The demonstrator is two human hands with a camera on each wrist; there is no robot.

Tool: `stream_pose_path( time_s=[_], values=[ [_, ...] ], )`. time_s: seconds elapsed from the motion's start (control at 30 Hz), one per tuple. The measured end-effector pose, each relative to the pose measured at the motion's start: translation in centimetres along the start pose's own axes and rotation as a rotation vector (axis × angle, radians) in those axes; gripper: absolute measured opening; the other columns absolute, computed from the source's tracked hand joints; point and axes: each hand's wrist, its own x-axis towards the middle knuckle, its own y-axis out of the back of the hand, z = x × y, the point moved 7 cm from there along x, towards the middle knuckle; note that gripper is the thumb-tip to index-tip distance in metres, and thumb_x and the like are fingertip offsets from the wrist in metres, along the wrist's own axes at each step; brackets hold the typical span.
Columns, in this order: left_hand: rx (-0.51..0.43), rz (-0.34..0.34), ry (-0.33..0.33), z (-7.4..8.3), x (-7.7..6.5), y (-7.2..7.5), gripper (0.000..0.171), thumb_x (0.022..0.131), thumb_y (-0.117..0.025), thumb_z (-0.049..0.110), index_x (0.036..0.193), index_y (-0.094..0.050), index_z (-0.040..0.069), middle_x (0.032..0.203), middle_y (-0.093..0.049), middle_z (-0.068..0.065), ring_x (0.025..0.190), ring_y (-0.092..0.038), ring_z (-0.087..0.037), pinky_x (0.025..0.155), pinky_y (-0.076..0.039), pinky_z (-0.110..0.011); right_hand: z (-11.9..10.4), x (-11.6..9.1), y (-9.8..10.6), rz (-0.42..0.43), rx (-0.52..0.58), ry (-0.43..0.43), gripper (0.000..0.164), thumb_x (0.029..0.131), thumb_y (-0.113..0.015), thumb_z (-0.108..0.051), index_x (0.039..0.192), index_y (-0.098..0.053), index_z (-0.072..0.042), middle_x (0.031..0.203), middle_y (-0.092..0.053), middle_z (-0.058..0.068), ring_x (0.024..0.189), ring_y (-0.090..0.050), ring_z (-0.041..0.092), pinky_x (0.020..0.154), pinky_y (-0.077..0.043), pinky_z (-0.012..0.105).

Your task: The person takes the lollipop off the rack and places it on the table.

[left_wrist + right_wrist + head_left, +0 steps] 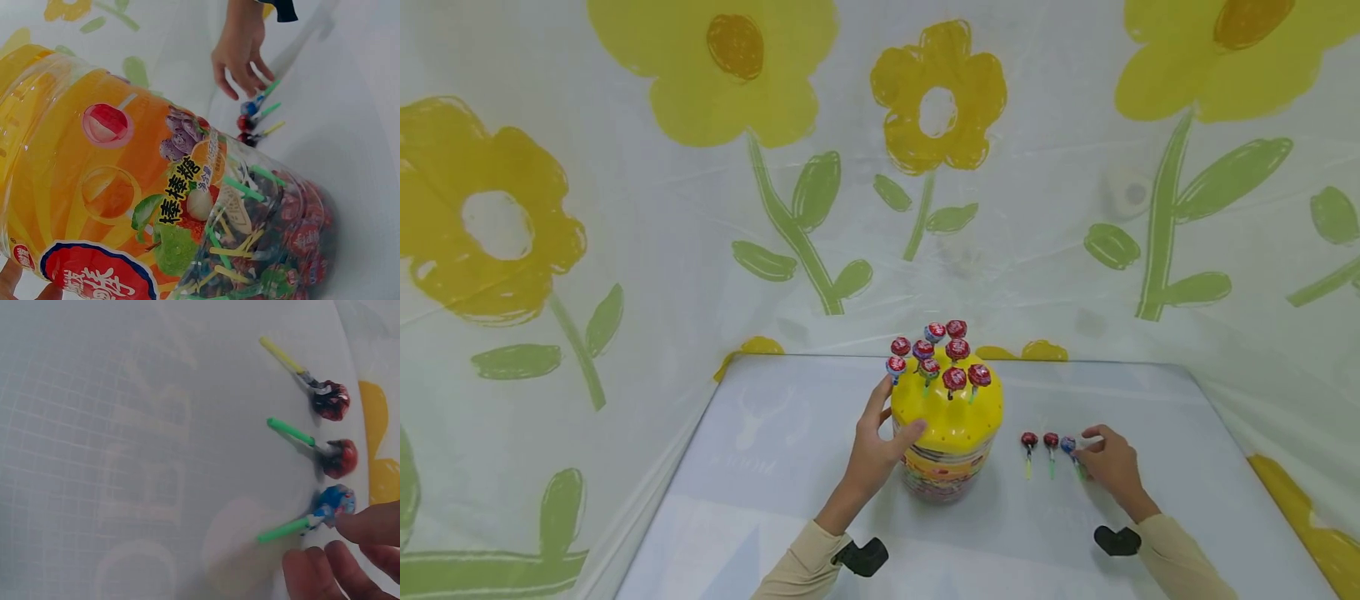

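Observation:
My left hand (874, 450) grips the side of a plastic lollipop jar (942, 477), thumb on the edge of its yellow lid (946, 425). Several wrapped lollipops (954, 379) stand upright in the lid. Through the jar's clear lower part, more lollipops (305, 240) show in the left wrist view. To the right of the jar, my right hand (1114, 468) is at a blue-wrapped lollipop (334, 503) lying on the table. Its thumb (369, 524) overlaps the candy's edge, and the other fingers are loosely bent beside the stick.
Beside the blue one lie two dark red lollipops, one with a green stick (339, 459) and one with a yellow stick (331, 401). All rest on a pale table (760, 492). A flower-printed curtain (1030, 250) hangs right behind its far edge.

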Motion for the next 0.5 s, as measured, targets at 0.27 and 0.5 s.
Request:
stream_pose_path(
  time_s=[0.27, 0.5],
  values=[
    [0.003, -0.002, -0.001, 0.0, 0.1, -0.1, 0.073, 0.089, -0.062, 0.023, 0.149, -0.023, 0.004, 0.153, -0.027, -0.009, 0.138, -0.025, -0.025, 0.108, -0.029, -0.050, -2.2, 0.1, 1.7, -0.009, 0.022, 0.126, 0.034, 0.088, -0.062, -0.010, 0.114, -0.052, 0.009, 0.098, -0.061, 0.025, 0.082, -0.061, 0.031, 0.056, -0.054, 0.032],
    [-0.001, 0.003, 0.000, 0.2, 0.0, 0.0, 0.073, 0.089, -0.062, 0.021, 0.149, -0.023, 0.002, 0.153, -0.027, -0.012, 0.138, -0.025, -0.027, 0.108, -0.029, -0.051, -5.4, -0.5, 4.1, 0.037, 0.074, 0.157, 0.034, 0.091, -0.061, -0.018, 0.115, -0.053, 0.005, 0.100, -0.061, 0.023, 0.083, -0.062, 0.030, 0.061, -0.056, 0.034]
  ],
)
